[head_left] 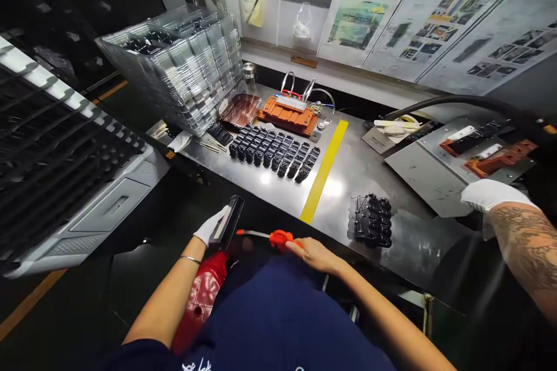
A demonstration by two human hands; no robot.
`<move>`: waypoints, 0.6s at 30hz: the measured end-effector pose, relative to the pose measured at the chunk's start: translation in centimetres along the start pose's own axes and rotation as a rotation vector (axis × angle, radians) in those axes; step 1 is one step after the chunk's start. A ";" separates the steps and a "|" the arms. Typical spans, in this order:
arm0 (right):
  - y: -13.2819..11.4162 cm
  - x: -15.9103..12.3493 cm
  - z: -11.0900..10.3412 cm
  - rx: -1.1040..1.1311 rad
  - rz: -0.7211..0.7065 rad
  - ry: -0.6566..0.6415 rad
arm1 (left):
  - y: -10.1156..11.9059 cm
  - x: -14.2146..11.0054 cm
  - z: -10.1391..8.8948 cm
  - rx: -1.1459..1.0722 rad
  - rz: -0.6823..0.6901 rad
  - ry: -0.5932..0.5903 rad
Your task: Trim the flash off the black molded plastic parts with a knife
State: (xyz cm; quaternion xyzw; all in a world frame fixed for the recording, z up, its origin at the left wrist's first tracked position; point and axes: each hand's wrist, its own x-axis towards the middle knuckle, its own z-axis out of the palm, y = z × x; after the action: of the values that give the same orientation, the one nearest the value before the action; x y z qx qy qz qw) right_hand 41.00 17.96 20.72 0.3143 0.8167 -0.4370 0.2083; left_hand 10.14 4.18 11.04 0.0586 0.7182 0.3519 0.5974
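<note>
Checking progress: what's in hand?

Left hand (pixel 212 227), white-gloved, fingers closed on a black-edged flat piece (pixel 226 222). Right hand (pixel 314 255), bare, fingers wrapped round an orange-handled screwdriver (pixel 281 237). Both are just off the front edge of the steel bench (pixel 348 197).

Bench state?

Black moulded parts (pixel 274 153) sit in tidy rows left of the yellow stripe (pixel 324 171), with a smaller black cluster (pixel 372 220) right of it. Stacked clear trays (pixel 187 69) behind. Done versus left: can't tell.

Other hand?

Co-worker's gloved hand (pixel 491 194), beside a metal fixture plate (pixel 429 179).
</note>
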 end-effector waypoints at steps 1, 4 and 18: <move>-0.9 0.4 -0.1 -0.042 0.076 0.064 | -0.2 -0.1 -0.8 0.005 -0.005 -0.016; -3.1 1.4 0.6 -0.101 0.075 0.017 | -0.5 -0.3 -3.1 0.034 0.017 -0.048; -5.5 -6.0 -5.8 0.323 0.267 -0.130 | 1.6 1.0 -10.3 0.780 0.459 0.118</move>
State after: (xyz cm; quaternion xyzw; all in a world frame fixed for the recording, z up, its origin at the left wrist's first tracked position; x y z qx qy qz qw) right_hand 41.05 18.59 30.71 0.4199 0.6719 -0.5502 0.2635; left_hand 0.06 1.35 11.52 0.4167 0.7984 0.1811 0.3950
